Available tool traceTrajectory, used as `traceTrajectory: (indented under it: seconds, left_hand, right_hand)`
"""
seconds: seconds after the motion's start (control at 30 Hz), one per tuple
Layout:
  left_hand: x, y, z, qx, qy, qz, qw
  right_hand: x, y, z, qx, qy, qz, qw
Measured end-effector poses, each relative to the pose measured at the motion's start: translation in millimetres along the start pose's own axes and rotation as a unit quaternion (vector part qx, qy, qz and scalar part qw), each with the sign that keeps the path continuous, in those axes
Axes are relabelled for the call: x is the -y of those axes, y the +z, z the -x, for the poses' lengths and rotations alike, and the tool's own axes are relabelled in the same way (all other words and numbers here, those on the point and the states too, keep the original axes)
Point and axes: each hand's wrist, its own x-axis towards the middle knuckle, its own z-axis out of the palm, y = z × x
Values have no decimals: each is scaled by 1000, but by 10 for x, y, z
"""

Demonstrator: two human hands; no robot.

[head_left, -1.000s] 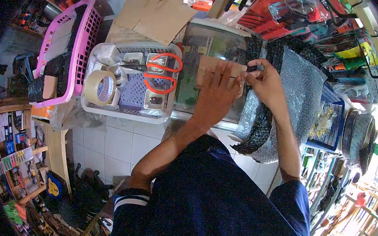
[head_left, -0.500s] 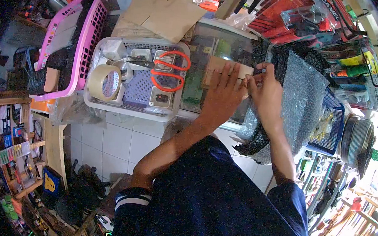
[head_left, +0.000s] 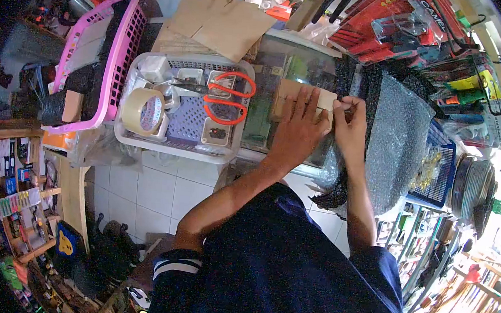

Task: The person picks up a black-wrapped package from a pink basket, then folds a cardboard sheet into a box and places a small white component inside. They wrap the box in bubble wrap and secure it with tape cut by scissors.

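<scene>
My left hand [head_left: 302, 124] lies flat, fingers stretched out, on a small brown cardboard piece [head_left: 326, 99] on the glass counter top [head_left: 259, 127]. Just past the cardboard's right edge, my right hand [head_left: 351, 128] is closed, thumb and fingers pinched together. Whatever is between those fingertips is too small to make out. Under and beside my right wrist spreads bubble wrap [head_left: 398, 139], with a black sheet of it along the left side.
Left of my hands, a white basket [head_left: 173, 150] holds red-handled scissors [head_left: 246, 99], a tape roll [head_left: 132, 110] and small boxes. A pink basket [head_left: 117, 79] stands farther left. Cardboard sheets [head_left: 220, 23] lie behind. A blue basket [head_left: 441, 185] and packaged tools [head_left: 387, 28] sit right.
My right hand has shifted slightly right, its fingertips moving off the cardboard's edge. My left hand stays flat on the cardboard. The whole view has moved a little.
</scene>
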Motion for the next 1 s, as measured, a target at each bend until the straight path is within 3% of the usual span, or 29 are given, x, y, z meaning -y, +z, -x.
traceTrajectory:
  seconds: [0.1, 0.2, 0.3, 0.5, 0.6, 0.7, 0.8, 1.0]
  left_hand:
    - [14, 21, -25, -4, 1, 5, 1000]
    - [15, 66, -18, -2, 2, 10, 1000]
    - [10, 53, -10, -11, 5, 15, 1000]
    - [18, 40, -9, -24, 10, 13, 1000]
    - [25, 59, 1, -15, 14, 12, 1000]
    - [41, 70, 0, -27, 17, 20, 999]
    - [45, 83, 17, -24, 17, 15, 999]
    - [70, 119, 17, -29, 24, 10, 999]
  right_hand:
    - [4, -33, 12, 82, 23, -29, 996]
    - [-7, -68, -11, 93, 23, -41, 995]
    - [44, -105, -48, 94, 20, 39, 995]
    - [-99, -127, -86, 121, -2, -25, 992]
    - [-54, -188, -127, 143, 29, 13, 989]
    - [163, -133, -150, 112, -2, -117, 987]
    - [-91, -187, -282, 250, 25, -103, 962]
    - [-122, -200, -357, 247, 49, -108, 962]
